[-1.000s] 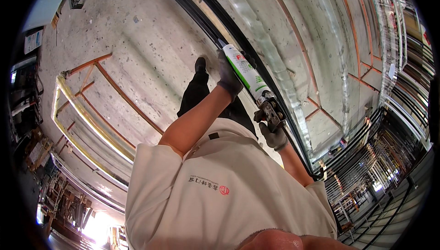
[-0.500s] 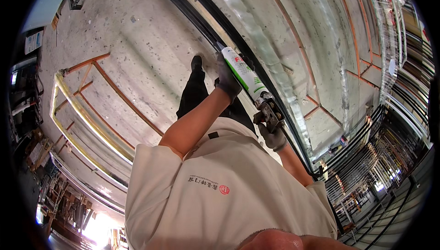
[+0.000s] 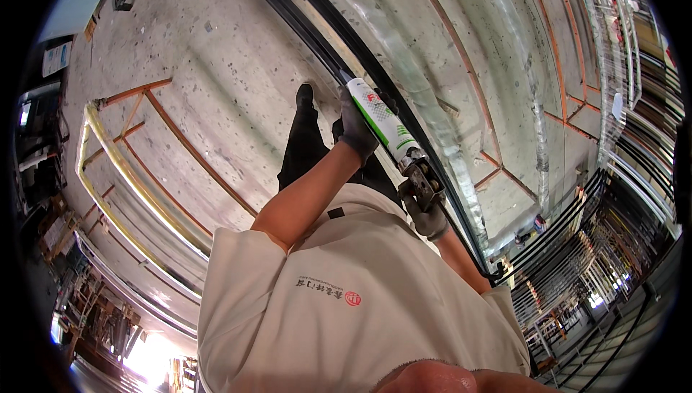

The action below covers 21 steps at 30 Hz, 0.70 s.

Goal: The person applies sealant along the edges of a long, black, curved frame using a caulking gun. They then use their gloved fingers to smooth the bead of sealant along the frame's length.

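Note:
A white and green sealant cartridge (image 3: 380, 118) sits in a caulking gun (image 3: 420, 177) held slantwise in front of my body. My left hand (image 3: 355, 128), in a dark glove, is wrapped round the front part of the cartridge. At the rear, my right hand (image 3: 427, 214), in a grey glove, grips the gun's handle and trigger. The nozzle (image 3: 344, 76) points up and left against a long black frame bar (image 3: 292, 15). A second black bar (image 3: 339, 25) runs alongside it, just right of the cartridge. The nozzle's very tip is hard to make out.
Wrapped clear-plastic lengths (image 3: 404, 54) and orange-brown bars (image 3: 461, 47) run across the right side. A rack of many profiles (image 3: 577, 249) stands at far right. On the left, an orange-brown frame (image 3: 180, 141) and a yellowish wrapped frame (image 3: 115, 159) lie over the concrete floor (image 3: 223, 54).
The caulking gun and both hands have shifted slightly down and left along the black bar. My right hand's fingers look drawn in closer at the trigger.

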### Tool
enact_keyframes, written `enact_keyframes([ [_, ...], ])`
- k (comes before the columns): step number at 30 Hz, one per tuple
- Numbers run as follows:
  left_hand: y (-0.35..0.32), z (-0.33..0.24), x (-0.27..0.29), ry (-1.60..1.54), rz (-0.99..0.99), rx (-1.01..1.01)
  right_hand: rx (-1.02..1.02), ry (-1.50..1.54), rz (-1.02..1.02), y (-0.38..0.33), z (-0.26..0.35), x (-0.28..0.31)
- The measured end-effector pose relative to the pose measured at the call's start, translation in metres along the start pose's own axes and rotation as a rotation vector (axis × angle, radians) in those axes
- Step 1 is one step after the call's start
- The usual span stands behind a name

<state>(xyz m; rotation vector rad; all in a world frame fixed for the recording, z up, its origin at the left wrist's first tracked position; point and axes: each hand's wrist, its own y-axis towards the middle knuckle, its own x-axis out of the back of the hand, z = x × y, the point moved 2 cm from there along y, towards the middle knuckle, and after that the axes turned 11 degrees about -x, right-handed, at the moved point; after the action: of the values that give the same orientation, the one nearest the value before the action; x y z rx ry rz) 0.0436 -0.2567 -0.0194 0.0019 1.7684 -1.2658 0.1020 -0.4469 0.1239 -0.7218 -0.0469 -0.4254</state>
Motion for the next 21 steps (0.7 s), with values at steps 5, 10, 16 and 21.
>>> enact_keyframes([
  [5, -0.009, 0.014, 0.002, -0.020, -0.007, -0.005, -0.011, -0.010, -0.051, -0.009, -0.013, 0.008],
  [10, -0.016, 0.026, 0.005, -0.025, -0.018, -0.002, 0.051, 0.020, -0.089, -0.017, -0.028, 0.016],
  [16, -0.022, 0.042, 0.015, -0.059, 0.005, -0.013, 0.035, 0.045, -0.070, -0.025, -0.039, 0.026],
  [21, -0.024, 0.054, 0.018, -0.026, -0.014, -0.020, 0.023, 0.071, -0.054, -0.032, -0.039, 0.033],
])
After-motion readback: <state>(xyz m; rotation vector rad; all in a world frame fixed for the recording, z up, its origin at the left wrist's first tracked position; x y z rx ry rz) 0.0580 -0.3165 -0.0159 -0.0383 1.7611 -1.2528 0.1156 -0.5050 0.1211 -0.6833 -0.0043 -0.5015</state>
